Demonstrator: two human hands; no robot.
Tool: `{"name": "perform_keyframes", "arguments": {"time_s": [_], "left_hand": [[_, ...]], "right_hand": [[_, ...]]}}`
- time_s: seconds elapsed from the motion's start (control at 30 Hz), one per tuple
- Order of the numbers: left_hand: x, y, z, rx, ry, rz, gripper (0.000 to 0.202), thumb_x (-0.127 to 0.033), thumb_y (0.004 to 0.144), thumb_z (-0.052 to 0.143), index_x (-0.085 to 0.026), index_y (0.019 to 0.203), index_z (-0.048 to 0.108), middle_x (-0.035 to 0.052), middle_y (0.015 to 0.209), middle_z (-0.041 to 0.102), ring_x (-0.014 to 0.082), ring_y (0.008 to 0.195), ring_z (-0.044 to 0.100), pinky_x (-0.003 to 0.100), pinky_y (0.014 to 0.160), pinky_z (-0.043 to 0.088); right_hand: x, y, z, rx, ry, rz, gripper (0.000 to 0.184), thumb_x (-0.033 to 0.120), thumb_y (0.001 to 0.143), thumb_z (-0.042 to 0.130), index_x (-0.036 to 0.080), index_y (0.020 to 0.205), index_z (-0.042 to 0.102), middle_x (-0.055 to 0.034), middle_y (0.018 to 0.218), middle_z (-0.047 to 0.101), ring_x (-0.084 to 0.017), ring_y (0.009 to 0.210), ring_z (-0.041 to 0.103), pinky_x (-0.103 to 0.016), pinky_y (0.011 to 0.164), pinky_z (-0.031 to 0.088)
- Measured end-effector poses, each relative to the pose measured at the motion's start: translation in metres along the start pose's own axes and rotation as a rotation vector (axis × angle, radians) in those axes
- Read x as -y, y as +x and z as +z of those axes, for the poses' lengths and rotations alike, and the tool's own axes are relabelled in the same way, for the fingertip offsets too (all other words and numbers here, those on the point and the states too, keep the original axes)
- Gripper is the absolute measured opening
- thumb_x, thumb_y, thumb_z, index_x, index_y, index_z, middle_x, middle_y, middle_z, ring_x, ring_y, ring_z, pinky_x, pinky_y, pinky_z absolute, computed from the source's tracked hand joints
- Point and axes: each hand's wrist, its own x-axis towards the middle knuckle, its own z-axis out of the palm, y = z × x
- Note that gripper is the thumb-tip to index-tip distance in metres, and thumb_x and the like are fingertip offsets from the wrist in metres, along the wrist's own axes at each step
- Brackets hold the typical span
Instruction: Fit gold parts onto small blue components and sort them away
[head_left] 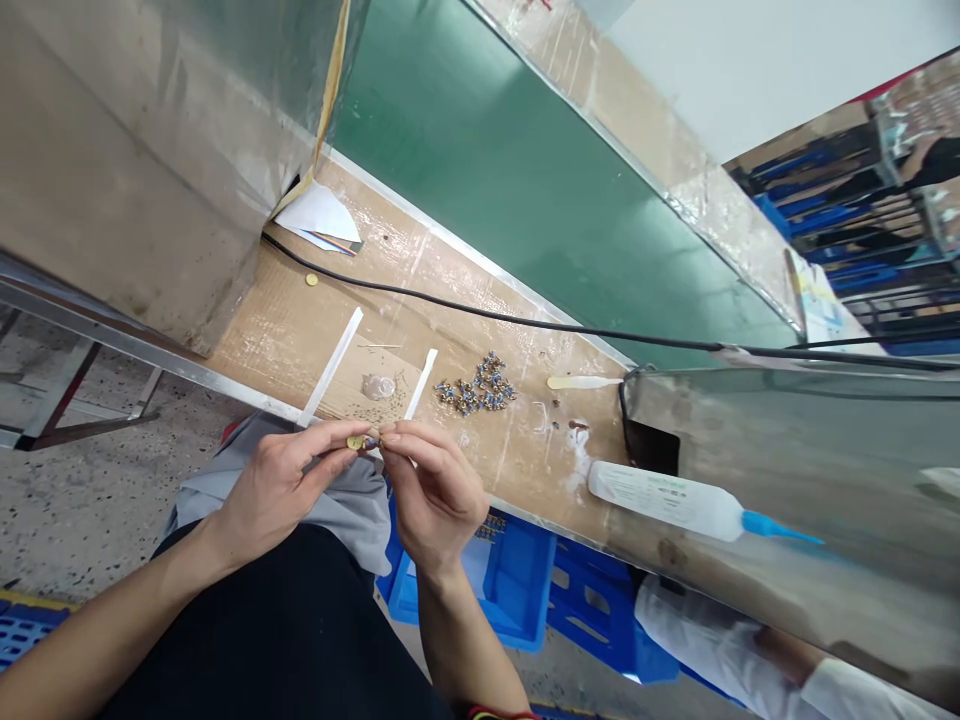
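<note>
Near the front edge of the cardboard-covered bench, my left hand (279,487) pinches a small piece with a yellow round disc (355,442). The fingertips of my right hand (436,490) close on the other end of this piece, by a darker purplish part; fingers hide much of it. Just beyond my hands, a small clear dome-shaped container (379,386) stands among scattered tiny pins (375,408), between two white strips. To their right lies a pile of small brass-and-blue parts (478,386).
A black cable (465,308) crosses the bench. A white bottle with a blue nozzle (667,500) lies at right, near a pale flat stick (581,382). Another yellow disc (311,280) lies at back left. Below stands a blue bin (517,580); a co-worker's sleeve (705,640) shows lower right.
</note>
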Motion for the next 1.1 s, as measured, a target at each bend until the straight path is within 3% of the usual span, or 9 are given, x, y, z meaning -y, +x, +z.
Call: {"name": "perform_keyframes", "arguments": {"time_s": [0.27,0.87,1.1], "left_hand": [[-0.004,-0.002,0.0,0.011,-0.001,-0.005,0.035,-0.032,0.113,0.068,-0.035,0.147,0.079,-0.0014,0.136,0.087,0.0221,0.113,0.087,0.032,0.108,0.067],[-0.008,-0.004,0.0,0.018,-0.022,-0.026,0.036,-0.035,0.114,0.069,-0.037,0.149,0.078,-0.0018,0.136,0.087,0.022,0.117,0.086,0.031,0.107,0.067],[-0.013,-0.007,-0.001,0.0,0.069,0.019,0.034,-0.031,0.114,0.068,-0.037,0.146,0.079,-0.0038,0.138,0.086,0.0221,0.122,0.085,0.029,0.109,0.066]], "right_hand": [[-0.002,0.0,0.001,0.027,0.019,-0.007,0.035,0.002,0.1,0.078,0.03,0.12,0.084,-0.0038,0.112,0.085,-0.02,0.1,0.084,-0.035,0.088,0.072],[0.002,0.001,0.0,0.062,-0.018,-0.051,0.037,0.001,0.1,0.076,0.031,0.121,0.084,-0.0039,0.113,0.086,-0.021,0.099,0.086,-0.037,0.087,0.074],[0.002,0.002,-0.008,0.136,-0.068,-0.179,0.047,-0.001,0.099,0.075,0.031,0.133,0.082,-0.0046,0.117,0.085,-0.022,0.1,0.085,-0.037,0.087,0.074]]}}
